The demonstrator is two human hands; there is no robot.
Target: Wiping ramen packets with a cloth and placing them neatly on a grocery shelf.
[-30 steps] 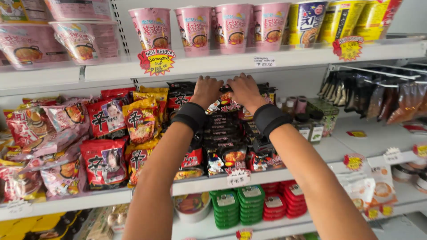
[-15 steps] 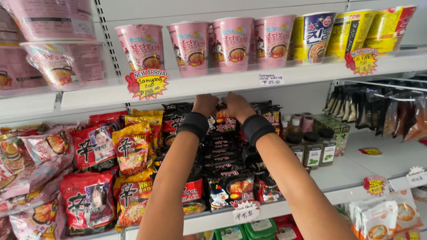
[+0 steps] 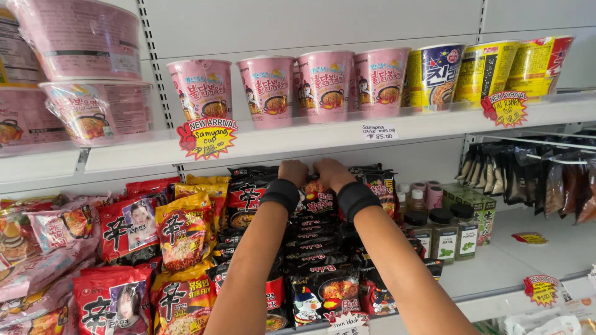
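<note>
My left hand [image 3: 293, 172] and my right hand [image 3: 331, 173] reach side by side to the back of a shop shelf, each with a black wristband. Both are curled over the top of a black noodle packet [image 3: 315, 202] at the rear of a row of stacked black noodle packets [image 3: 316, 248]. The fingertips are hidden behind the packet. Red and black noodle packets [image 3: 248, 198] stand to the left of my left hand.
Pink cup noodles [image 3: 323, 84] and yellow cups [image 3: 484, 68] line the white shelf above [image 3: 323, 136], close over my hands. Red and orange noodle bags [image 3: 183, 232] fill the left. Spice jars [image 3: 444, 232] stand to the right, dark packets [image 3: 528, 180] hang beyond.
The view has moved closer and up to the shelf. My hands stay on the rear black packet, drawn slightly nearer together under the upper shelf.
</note>
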